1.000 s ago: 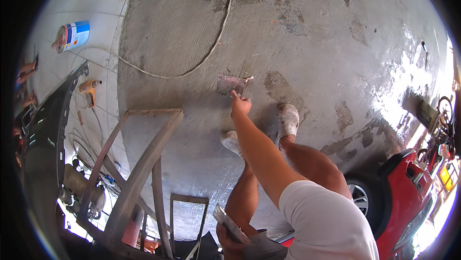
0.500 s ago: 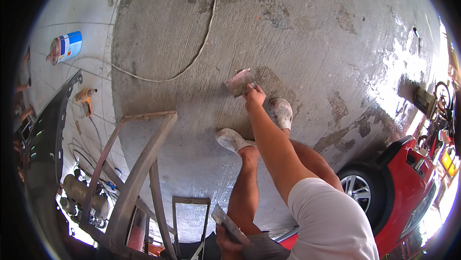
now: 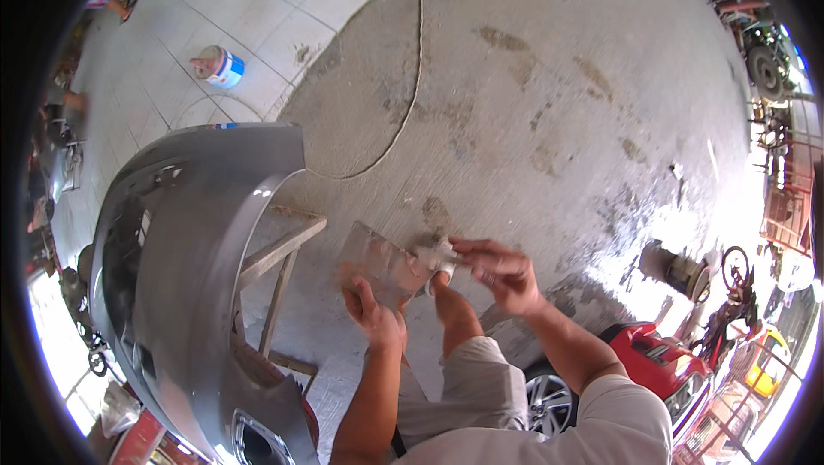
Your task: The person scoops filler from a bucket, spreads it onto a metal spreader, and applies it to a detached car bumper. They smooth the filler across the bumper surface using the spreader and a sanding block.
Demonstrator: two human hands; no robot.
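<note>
A flat mixing plate [image 3: 376, 252] smeared with pinkish putty rests in my left hand [image 3: 374, 315], whose thumb presses on its near edge. Just right of it, my right hand [image 3: 505, 278] is closed on a putty spreader [image 3: 418, 266], smeared by motion. The blade lies over or against the plate's right edge; whether they touch I cannot tell. To the left of my hands a grey car bumper [image 3: 193, 250] stands on a frame [image 3: 287, 250], with duller patches on its surface. Neither hand touches the bumper.
A blue and white can [image 3: 225, 69] with a pink-smeared top stands on the tiles at the far left. A pale cord [image 3: 419, 70] crosses the concrete floor [image 3: 532, 147]. At the right are a red car [image 3: 657, 358] and a metal cylinder [image 3: 674, 272].
My right hand with the spreader has come from low over the floor up to the plate. My left hand has lifted the plate in front of me. The view has swung, and the bumper now shows broadly.
</note>
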